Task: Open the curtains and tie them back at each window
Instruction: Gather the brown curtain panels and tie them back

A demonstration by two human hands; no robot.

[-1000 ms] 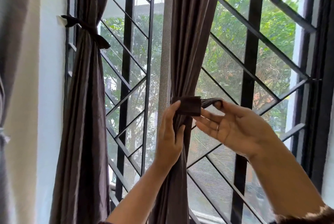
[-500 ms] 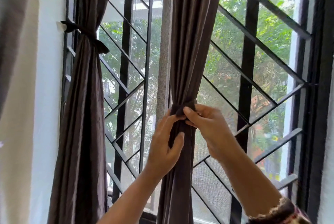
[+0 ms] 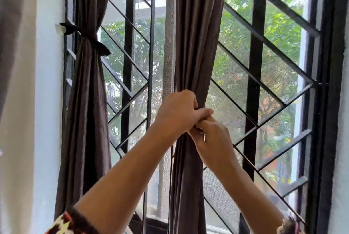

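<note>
The dark brown middle curtain [image 3: 196, 35] hangs gathered into a bunch in front of the window's centre post. My left hand [image 3: 177, 112] reaches across from the left and its curled fingers wrap the bunch at mid height. Just below and to the right, my right hand [image 3: 213, 137] has its fingers tucked under the left hand, pinching the tie-back band, which the hands almost wholly hide. The left curtain [image 3: 85, 101] is bunched against the wall and held by a dark tie-back [image 3: 88, 35] fixed to a wall hook.
Black window bars [image 3: 255, 63] and a fine mesh screen stand right behind the curtains. The white wall [image 3: 47, 101] lies to the left, with another curtain's edge [image 3: 11, 25] at the far left. The dark window frame [image 3: 332, 101] borders the right.
The right hand brought the loose band end in from the right and closed on the curtain. The left hand has moved up over the bunch, and both hands now cover the band.
</note>
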